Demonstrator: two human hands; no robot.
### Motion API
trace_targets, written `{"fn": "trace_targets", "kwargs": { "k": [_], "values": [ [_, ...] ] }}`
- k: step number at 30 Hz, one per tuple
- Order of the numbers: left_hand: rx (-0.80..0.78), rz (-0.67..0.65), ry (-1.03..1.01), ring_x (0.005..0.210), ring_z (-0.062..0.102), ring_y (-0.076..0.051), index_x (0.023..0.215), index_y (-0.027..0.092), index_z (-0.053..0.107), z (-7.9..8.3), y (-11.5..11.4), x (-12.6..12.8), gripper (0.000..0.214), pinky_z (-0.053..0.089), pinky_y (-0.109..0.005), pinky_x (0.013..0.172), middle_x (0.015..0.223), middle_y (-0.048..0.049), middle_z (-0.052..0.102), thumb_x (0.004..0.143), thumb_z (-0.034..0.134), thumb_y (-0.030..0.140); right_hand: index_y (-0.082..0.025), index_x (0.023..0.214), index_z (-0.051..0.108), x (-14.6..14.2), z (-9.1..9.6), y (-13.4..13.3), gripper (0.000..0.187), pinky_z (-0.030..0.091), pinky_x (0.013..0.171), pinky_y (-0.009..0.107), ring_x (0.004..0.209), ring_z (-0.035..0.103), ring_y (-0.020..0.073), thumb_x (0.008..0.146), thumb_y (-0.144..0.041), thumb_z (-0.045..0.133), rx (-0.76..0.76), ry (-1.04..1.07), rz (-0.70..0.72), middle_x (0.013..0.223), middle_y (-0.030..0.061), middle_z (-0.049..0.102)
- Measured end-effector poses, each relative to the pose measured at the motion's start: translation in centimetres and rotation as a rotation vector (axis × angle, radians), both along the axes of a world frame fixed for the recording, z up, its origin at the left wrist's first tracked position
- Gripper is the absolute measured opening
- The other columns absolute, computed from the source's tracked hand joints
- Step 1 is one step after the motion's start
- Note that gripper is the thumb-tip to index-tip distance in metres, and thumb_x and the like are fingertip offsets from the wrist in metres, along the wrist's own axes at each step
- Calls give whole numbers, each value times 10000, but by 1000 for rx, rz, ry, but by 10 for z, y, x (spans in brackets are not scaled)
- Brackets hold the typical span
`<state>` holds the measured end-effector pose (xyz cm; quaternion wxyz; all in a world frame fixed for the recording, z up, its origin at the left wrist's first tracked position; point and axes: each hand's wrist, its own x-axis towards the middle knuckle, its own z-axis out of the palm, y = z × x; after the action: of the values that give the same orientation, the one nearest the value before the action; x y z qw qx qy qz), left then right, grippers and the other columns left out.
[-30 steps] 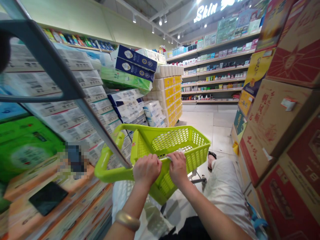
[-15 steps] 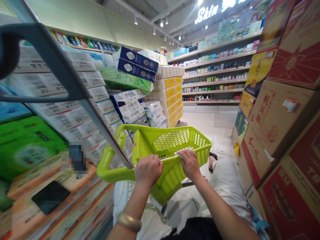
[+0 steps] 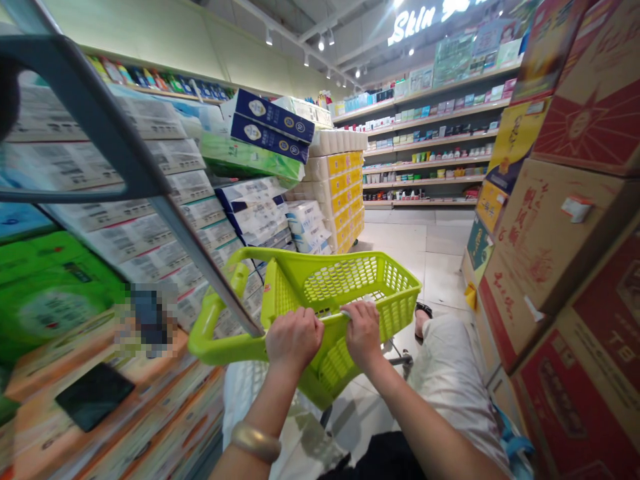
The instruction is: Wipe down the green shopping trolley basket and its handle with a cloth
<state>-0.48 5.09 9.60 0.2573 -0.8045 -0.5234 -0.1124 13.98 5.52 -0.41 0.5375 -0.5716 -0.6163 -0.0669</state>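
A lime-green shopping cart [image 3: 345, 337] with a perforated plastic basket stands slantwise in front of me. My left hand [image 3: 295, 337] is closed over the basket's near rim, close to the cart's handle [image 3: 203, 327]. Farther along the same rim, my right hand [image 3: 363, 331] has its fingers curled over the edge. A small white edge of what looks like a cloth [image 3: 345, 311] shows under its fingertips; the rest is hidden. A grey metal pole [image 3: 200, 260] with a dark handle rises at the left of the cart.
Stacked tissue packs [image 3: 195, 207] line the left side. Orange boxes [image 3: 45, 433] at lower left carry a black tablet-like slab [image 3: 95, 396] and a blurred-out object [image 3: 150, 320]. Cardboard cartons [image 3: 560, 233] wall the right. Stocked shelves [image 3: 425, 137] stand beyond the tiled floor [image 3: 395, 237].
My right hand has slid left along the rim, closer to my left hand. My left hand keeps its hold. The whole view has shifted slightly.
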Motion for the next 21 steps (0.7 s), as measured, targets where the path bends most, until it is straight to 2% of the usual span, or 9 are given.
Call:
{"fn": "trace_targets", "kwargs": {
  "k": [4,9,12,21],
  "values": [
    [1,-10,13,696,615,-256,749,187,638,-1,0,-1,331,335,-342,608,690,-83,650,886,348,269,-235,1064,618,-35,14,-8,327,329,957,371,977,506,206,834,-84,442,17,29,205,998,42,629],
    [10,-13,10,707,617,-253,746,188,628,-2,-1,-1,328,331,-343,614,698,-82,652,891,346,274,-239,1167,589,-24,16,-10,372,343,950,358,1014,516,195,864,-102,423,57,-74,308,1069,41,636],
    [-8,-18,2,708,615,-254,753,181,630,-1,-2,1,328,330,-345,614,702,-90,652,890,346,273,-239,1202,574,-7,9,-7,400,348,961,355,1051,509,198,862,-97,418,59,-150,286,1101,49,629],
    [-36,-12,-9,712,612,-237,751,176,638,4,-5,4,328,343,-338,627,697,-86,647,887,347,245,-233,1154,602,57,-16,2,401,339,1012,371,1082,520,202,840,-72,410,18,-227,81,1077,49,636]
  ]
}}
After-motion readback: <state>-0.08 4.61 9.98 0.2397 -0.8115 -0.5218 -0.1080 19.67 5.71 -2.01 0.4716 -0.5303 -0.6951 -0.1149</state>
